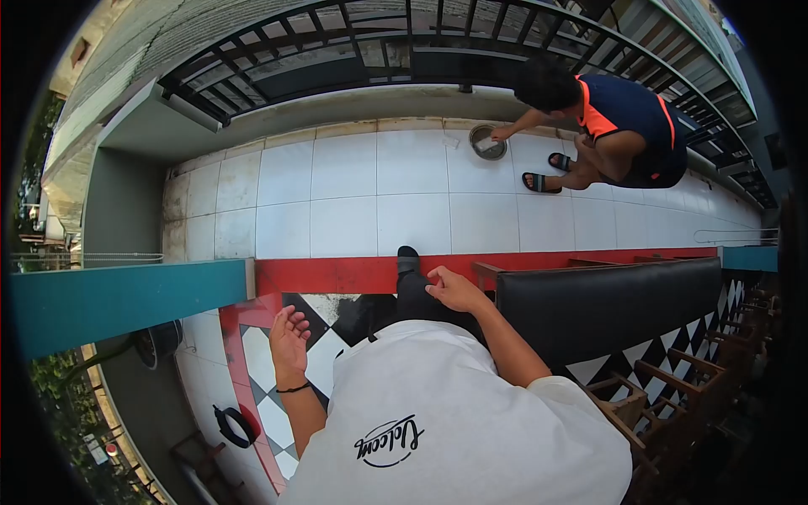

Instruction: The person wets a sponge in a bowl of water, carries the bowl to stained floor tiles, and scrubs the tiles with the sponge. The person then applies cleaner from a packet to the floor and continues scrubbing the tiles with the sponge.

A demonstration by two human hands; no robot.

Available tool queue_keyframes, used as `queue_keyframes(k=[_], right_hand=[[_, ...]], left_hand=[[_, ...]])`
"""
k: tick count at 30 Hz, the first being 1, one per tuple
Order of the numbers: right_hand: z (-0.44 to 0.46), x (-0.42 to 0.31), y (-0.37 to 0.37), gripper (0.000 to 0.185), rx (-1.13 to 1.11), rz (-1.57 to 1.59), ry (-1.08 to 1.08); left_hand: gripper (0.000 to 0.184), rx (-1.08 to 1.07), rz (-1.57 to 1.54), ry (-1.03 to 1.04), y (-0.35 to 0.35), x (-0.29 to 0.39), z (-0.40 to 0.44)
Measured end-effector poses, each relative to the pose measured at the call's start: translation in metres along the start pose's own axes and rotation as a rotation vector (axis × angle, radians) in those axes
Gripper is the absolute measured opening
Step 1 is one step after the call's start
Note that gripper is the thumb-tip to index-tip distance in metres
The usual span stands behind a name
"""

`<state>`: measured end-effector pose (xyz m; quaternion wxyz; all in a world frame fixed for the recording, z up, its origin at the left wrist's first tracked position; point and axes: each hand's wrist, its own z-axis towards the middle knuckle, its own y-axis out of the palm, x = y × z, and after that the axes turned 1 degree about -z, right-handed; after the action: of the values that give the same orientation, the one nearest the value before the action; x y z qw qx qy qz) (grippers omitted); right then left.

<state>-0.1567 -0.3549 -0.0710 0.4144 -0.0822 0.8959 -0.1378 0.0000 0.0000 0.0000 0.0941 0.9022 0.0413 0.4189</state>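
My left hand point(290, 338), with a dark band on its wrist, is held out palm up over the checkered floor point(326, 370). Its fingers are loosely curled and apart, with nothing in them. In front of my body hangs my right hand point(455, 291), thumb and index finger apart, also without anything in it. The nearest thing to it is the end of a black padded bench point(606, 310). Below the right hand, my foot in a dark sandal point(407, 263) rests on the red floor strip point(328, 276).
Across the white tiles point(345, 172), another person point(627, 130) bends with a hand at a grey bucket point(488, 143). A black railing point(412, 63) runs behind them. A teal beam point(135, 290) is at left; wooden stools point(627, 408) stand at right. A dark ring-shaped object point(235, 427) lies lower left.
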Motion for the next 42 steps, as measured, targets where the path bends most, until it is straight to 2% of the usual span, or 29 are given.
queue_keyframes(k=[2,3,6,10,13,14,15,16,17,18,19,20,21,23,24,25,26,27,29,30,31,33,35,36,37,39,42], right_hand=[[0.003,-0.036,0.006,0.046,0.014,-0.045,-0.081],[0.064,-0.082,-0.042,0.045,0.008,0.013,-0.087],[0.106,-0.131,-0.094,0.044,0.079,0.068,-0.091],[0.133,-0.133,-0.132,0.046,0.158,0.081,0.02],[0.145,-0.09,-0.143,0.048,0.284,0.038,0.209],[0.143,-0.084,-0.146,0.051,0.332,0.048,0.294],[0.144,-0.078,-0.148,0.055,0.193,-0.072,0.449],[0.149,-0.074,-0.149,0.061,0.054,-0.178,0.597],[0.154,-0.074,-0.143,0.063,0.049,-0.145,0.592],[0.156,-0.078,-0.128,0.067,0.035,-0.108,0.59],[0.158,-0.086,-0.115,0.072,0.018,-0.083,0.586],[0.173,-0.08,-0.095,0.068,0.058,-0.042,0.56],[0.185,-0.073,-0.084,0.063,0.09,-0.02,0.532],[0.185,-0.1,-0.108,0.05,0.111,0.136,0.415],[0.187,-0.111,-0.119,0.048,0.054,0.14,0.335],[0.191,-0.113,-0.121,0.046,0.036,0.17,0.286],[0.194,-0.118,-0.133,0.044,-0.012,0.167,0.245],[0.195,-0.124,-0.153,0.044,-0.071,0.166,0.246],[0.218,-0.113,-0.181,0.043,-0.254,0.205,0.342],[0.232,-0.101,-0.197,0.041,-0.209,0.376,0.362],[0.251,-0.084,-0.214,0.039,-0.159,0.546,0.375],[0.314,-0.03,-0.253,0.036,0.09,0.62,0.379],[0.396,0.056,-0.27,0.048,0.338,0.393,0.342],[0.44,0.097,-0.288,0.053,0.313,0.323,0.429],[0.485,0.14,-0.299,0.057,0.398,0.298,0.463],[0.56,0.208,-0.336,0.066,0.461,0.274,0.595],[0.66,0.31,-0.365,0.068,0.57,0.233,0.708]], left_hand=[[0.027,0.024,0.051,-0.04,-0.012,0.009,0.001],[0.027,0.004,0.181,-0.055,0.035,0.056,0.058],[0.028,-0.09,0.436,-0.104,0.087,0.087,0.108],[0.029,-0.257,0.493,-0.182,0.14,0.115,0.187],[0.047,-0.297,1.078,-0.294,0.186,0.116,0.262],[0.061,-0.423,1.533,-0.298,0.211,0.12,0.28],[0.075,-0.55,1.996,-0.274,0.238,0.122,0.295],[0.083,-0.605,2.104,-0.277,0.243,0.112,0.318],[0.091,-0.659,2.221,-0.276,0.243,0.107,0.348],[0.089,-0.796,2.286,-0.31,0.255,0.114,0.374],[0.088,-0.93,2.334,-0.353,0.27,0.123,0.396],[0.073,-1.047,2.287,-0.293,0.283,0.132,0.413],[0.068,-1.091,2.207,-0.355,0.303,0.142,0.42],[0.06,-1.144,2.035,-0.475,0.349,0.17,0.43],[0.05,-1.219,2.023,-0.407,0.339,0.164,0.462],[0.049,-1.193,1.942,-0.521,0.339,0.165,0.482],[0.044,-1.274,1.88,-0.569,0.347,0.171,0.495],[0.04,-1.357,1.804,-0.618,0.356,0.17,0.505],[0.03,-1.369,1.708,-0.806,0.369,0.165,0.524],[0.031,-1.344,1.769,-0.8,0.418,0.176,0.502],[0.034,-1.383,1.866,-0.668,0.427,0.163,0.519],[0.035,-1.223,1.905,-0.342,0.497,0.147,0.522],[0.035,-0.913,1.921,0.022,0.526,0.101,0.58],[0.034,-0.845,1.913,0.208,0.544,0.077,0.61],[0.031,-0.803,1.955,0.357,0.568,0.054,0.631],[0.028,-0.856,1.851,0.517,0.581,-0.002,0.699],[0.026,-0.904,1.867,0.8,0.607,-0.075,0.747]])
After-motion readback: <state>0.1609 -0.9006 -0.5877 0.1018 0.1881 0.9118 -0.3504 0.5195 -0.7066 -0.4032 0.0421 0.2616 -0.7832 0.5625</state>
